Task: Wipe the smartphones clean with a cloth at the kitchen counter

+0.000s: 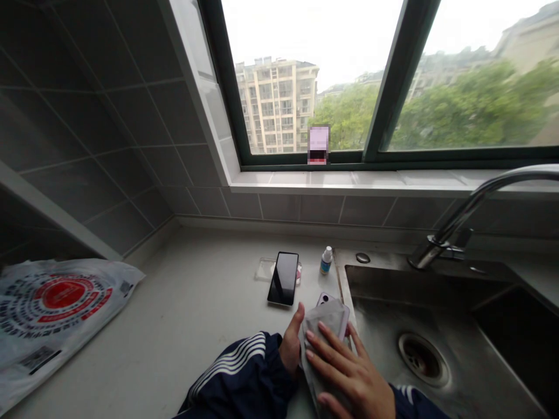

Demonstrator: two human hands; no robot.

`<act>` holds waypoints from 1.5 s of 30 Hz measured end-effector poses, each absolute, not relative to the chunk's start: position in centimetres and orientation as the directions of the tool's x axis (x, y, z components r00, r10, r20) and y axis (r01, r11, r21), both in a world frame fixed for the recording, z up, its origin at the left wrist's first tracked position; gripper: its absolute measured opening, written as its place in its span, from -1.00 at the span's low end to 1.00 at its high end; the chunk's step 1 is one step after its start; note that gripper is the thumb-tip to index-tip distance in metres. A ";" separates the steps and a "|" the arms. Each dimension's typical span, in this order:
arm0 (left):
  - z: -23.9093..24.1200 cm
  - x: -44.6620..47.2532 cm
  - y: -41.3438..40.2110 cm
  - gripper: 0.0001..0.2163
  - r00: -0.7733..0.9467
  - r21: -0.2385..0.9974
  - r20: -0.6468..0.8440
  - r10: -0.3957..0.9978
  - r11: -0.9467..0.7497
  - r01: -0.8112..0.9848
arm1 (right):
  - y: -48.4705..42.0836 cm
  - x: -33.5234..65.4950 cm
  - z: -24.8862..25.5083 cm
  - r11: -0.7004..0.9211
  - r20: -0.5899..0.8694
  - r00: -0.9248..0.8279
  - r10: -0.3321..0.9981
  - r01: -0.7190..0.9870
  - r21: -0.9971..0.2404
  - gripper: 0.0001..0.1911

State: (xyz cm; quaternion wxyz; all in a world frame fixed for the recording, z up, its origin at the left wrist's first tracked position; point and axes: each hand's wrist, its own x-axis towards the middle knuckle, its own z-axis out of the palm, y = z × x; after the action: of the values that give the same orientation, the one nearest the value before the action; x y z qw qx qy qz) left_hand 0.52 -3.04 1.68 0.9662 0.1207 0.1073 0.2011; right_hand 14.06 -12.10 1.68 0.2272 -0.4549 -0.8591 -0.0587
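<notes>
The right hand's [356,372] fingers are spread over a thin grey sheet [322,317], by which most of a pale purple phone [346,320] is covered, just left of the sink [379,329]. The left hand's [289,346] thumb is raised; its other fingers are hidden, their state untellable. Left of the sink, a black-screened phone [283,279] is laid; nearer the sink's rim, a small bottle [325,263] is stood.
</notes>
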 end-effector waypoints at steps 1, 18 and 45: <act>1.7 0.5 -3.0 -0.21 0.894 0.258 -0.176 0.411 0.896 -0.361 | -12.1 14.1 1.7 0.572 0.440 -0.478 0.760 0.814 -0.103 -0.51; 1.1 0.7 -3.1 -0.39 0.828 0.551 -0.088 0.554 0.719 -0.423 | -10.9 16.9 0.5 0.300 0.419 -0.279 0.864 0.954 0.016 -0.37; 2.6 0.1 -3.8 -0.40 0.832 0.691 -0.078 0.549 0.631 -0.352 | -11.1 16.7 -0.2 0.271 0.345 -0.192 0.919 0.943 -0.195 -0.47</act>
State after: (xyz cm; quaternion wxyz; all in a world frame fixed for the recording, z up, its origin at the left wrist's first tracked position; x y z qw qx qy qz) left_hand 0.06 -3.82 2.61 0.8919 0.3470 0.1421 0.2527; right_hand 16.71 -11.08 -0.19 0.1999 -0.6032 -0.7716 -0.0300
